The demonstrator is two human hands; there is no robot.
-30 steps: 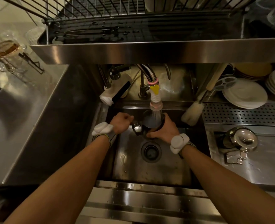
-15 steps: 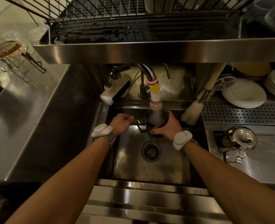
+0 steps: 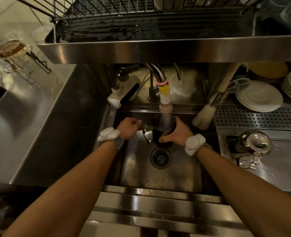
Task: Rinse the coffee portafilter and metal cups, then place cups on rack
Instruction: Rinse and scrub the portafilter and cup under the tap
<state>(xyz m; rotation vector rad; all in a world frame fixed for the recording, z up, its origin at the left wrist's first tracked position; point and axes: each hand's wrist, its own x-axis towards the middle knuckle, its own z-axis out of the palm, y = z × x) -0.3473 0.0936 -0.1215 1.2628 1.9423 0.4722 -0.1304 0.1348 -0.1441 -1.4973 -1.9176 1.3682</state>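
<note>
Water runs from the faucet nozzle [image 3: 165, 106] into a dark round metal piece [image 3: 164, 126] held over the sink [image 3: 158, 175]. It looks like the portafilter's head. My right hand [image 3: 178, 133] wraps round its right side and bottom. My left hand [image 3: 127, 128] is a fist round the dark handle that sticks out to the left. A shiny metal loop [image 3: 147, 136] shows between my hands. A metal cup [image 3: 254, 144] lies on the right counter. The wire rack [image 3: 141, 16] hangs above the sink.
The drain [image 3: 161, 157] sits just below my hands. A bottle brush [image 3: 203, 117] leans at the sink's back right corner. White plates [image 3: 259, 98] are stacked behind a perforated drainboard [image 3: 260, 117]. A second tap [image 3: 122, 96] is at back left, glassware [image 3: 13, 50] far left.
The held piece has risen slightly closer to the nozzle. My right hand has slid from its front to its right side. My left hand has barely moved.
</note>
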